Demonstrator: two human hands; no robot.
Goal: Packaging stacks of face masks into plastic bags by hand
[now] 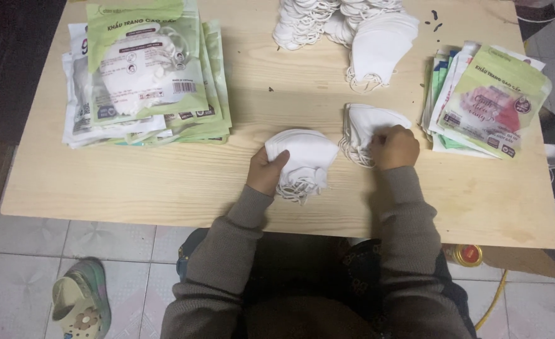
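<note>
A small stack of folded white face masks point(302, 162) is gripped by the left hand point(268, 171), fingers curled around its left edge, near the front middle of the pale wooden worktop point(164, 182). Just to its right, a second stack of white masks point(368, 125) is pinched at its near edge by the right hand point(395, 147). Loose white masks point(346, 28) are heaped at the far edge. Filled green-and-clear packets point(145, 69) are piled far left; flat packets point(488, 100) are stacked at the right.
</note>
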